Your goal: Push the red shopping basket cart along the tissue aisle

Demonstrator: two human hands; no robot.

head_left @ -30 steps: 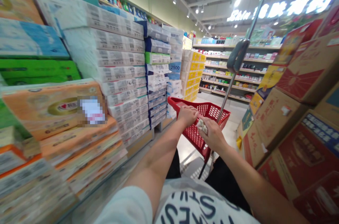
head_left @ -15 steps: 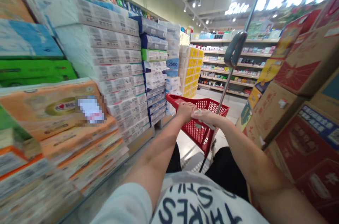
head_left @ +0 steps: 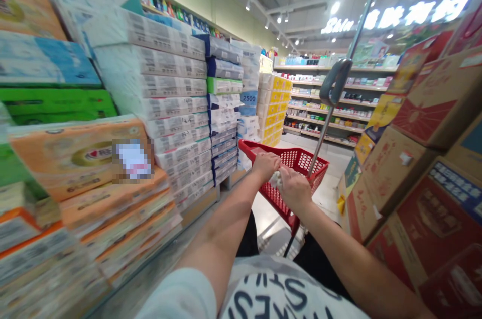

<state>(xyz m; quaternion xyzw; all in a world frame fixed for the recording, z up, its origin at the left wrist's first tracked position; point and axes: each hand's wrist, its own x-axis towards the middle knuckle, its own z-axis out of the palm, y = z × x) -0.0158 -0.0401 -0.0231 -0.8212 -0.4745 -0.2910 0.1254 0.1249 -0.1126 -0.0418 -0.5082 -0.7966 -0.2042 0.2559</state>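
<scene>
both hands meet at the near rim of the red basket (head_left: 303, 158), which stands in the aisle between the stacked tissue packs (head_left: 165, 93) on the left and the brown cartons (head_left: 425, 103) on the right. the left hand (head_left: 266, 164) is closed in a fist on top of the rim. the right hand (head_left: 294, 189) is touching it, its fingers curled shut around a white wad (head_left: 276, 180) (paper or cloth, i cannot tell which), which shows only as a small crumpled piece between the two hands. whether the left fingers also pinch the wad is hidden. the basket's pull handle (head_left: 336, 80) stands tilted behind the hands, and no hand is on it. in my judgement the work here is handling the wad right at the rim. to do it well, the left hand should hold the rim steady, because a light basket can slide on a smooth floor. the right hand should grip the wad firmly and stay over the basket, so that a dropped piece falls inside.
</scene>
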